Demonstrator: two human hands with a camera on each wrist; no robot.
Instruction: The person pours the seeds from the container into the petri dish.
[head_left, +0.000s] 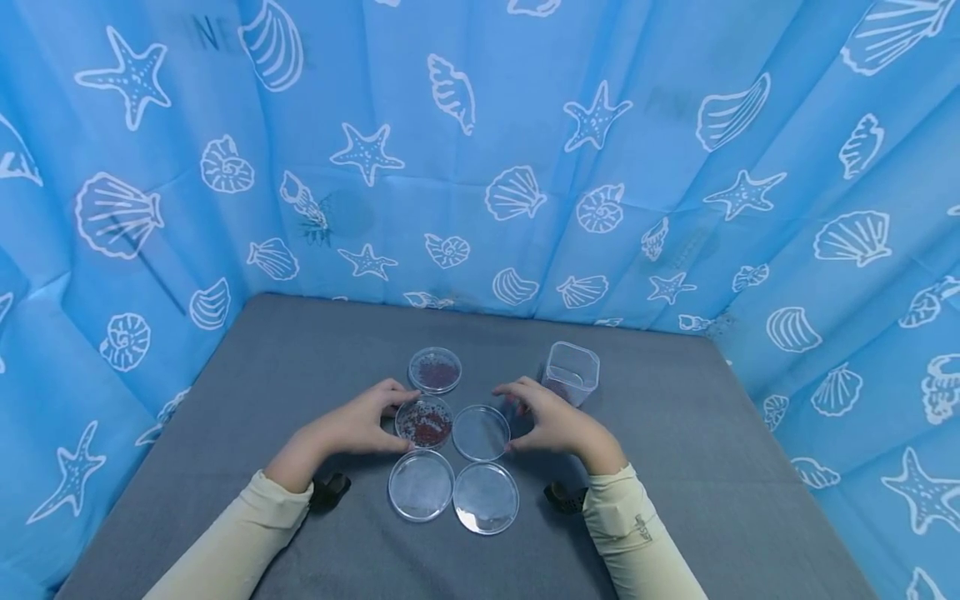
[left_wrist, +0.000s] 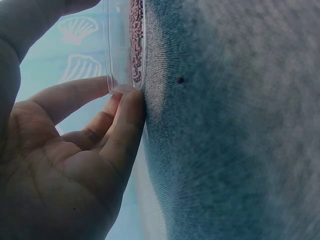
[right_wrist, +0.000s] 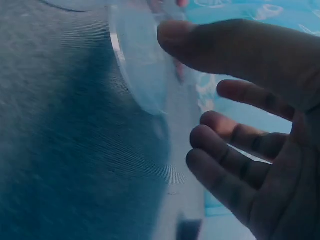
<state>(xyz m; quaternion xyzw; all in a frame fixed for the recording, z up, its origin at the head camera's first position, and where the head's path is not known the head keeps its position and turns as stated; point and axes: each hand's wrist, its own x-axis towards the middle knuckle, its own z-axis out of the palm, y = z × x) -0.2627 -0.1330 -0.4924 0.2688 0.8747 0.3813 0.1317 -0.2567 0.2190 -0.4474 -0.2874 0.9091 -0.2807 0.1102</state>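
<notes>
Round clear dish (head_left: 408, 425), dark-red granules (head_left: 431, 431) strewn unevenly inside, pinched in my left hand (head_left: 356, 423); my right hand (head_left: 557, 425) spread beside a second dish (head_left: 481, 433).

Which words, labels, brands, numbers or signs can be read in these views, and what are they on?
"N": faint, upper left of the blue curtain; any letters beside it are too faint to read.
Small dark mark on the right sleeve: too small to read.
Clear round dishes and clear tub: no readable text.
</notes>
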